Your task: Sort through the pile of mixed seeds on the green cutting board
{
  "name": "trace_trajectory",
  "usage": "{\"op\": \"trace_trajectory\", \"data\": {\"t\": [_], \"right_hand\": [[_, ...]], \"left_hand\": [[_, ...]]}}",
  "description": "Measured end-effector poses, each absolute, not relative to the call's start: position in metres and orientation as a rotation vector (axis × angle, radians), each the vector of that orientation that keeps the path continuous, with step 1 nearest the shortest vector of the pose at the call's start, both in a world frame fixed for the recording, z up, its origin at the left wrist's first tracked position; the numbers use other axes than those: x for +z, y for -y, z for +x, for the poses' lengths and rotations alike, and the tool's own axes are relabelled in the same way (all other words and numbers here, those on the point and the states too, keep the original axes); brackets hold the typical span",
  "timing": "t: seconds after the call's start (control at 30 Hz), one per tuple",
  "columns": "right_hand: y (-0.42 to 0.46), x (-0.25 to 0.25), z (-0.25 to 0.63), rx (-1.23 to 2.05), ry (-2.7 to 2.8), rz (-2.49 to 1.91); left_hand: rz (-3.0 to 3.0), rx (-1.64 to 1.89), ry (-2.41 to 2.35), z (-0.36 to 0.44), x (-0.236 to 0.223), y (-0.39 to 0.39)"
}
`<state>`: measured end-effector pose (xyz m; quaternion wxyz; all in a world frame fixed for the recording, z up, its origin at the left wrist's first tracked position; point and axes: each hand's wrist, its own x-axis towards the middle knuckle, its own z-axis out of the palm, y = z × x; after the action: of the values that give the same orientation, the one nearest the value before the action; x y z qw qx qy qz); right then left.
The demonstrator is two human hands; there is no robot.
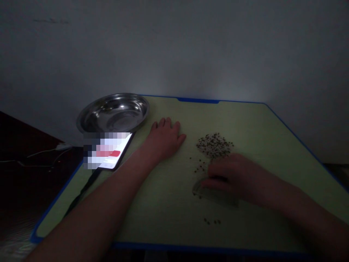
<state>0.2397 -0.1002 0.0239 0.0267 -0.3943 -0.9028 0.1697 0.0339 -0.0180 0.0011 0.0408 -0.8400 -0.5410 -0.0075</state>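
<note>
1. The right hand [234, 175], fingers bent, is at a clear, thin object [219, 198] near piled, small, dark-and-pale grains [214, 145] on the yellow-green, blue-edged table [251, 125]; I cannot tell whether it grasps.
2. The left hand [165, 139] lies flat, fingers spread, empty.
3. Grains are probably being handled; the next move calls for light fingertips.
4. The lit, black-edged phone [113, 155] shows no readable writing.

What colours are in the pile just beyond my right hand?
The pile is speckled: dark pieces mixed with pale ones, seen in the dim head view.
</note>
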Motion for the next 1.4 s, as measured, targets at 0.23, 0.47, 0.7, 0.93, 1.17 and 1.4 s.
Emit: {"op": "trace_trajectory", "data": {"t": [0.23,0.47,0.7,0.93,1.17,1.4], "right_hand": [[0.099,0.024,0.232,0.386,2.852,-1.19],[0.104,0.03,0.211,0.227,3.001,-1.123],[0.124,0.022,0.218,0.39,2.972,-1.009],[0.139,0.018,0.212,0.358,2.968,-0.943],[0.149,0.016,0.21,0.269,2.95,-0.978],[0.155,0.023,0.211,0.437,2.922,-1.024]], "left_hand": [[-2.563,-0.034,1.635,0.033,0.002,0.019],[-2.57,-0.023,1.633,0.033,0.002,0.018],[-2.571,-0.058,1.623,0.032,0.0,0.017],[-2.573,-0.069,1.624,0.032,0.001,0.017],[-2.559,-0.074,1.612,0.032,-0.001,0.016],[-2.568,-0.066,1.62,0.032,-0.001,0.016]]}}
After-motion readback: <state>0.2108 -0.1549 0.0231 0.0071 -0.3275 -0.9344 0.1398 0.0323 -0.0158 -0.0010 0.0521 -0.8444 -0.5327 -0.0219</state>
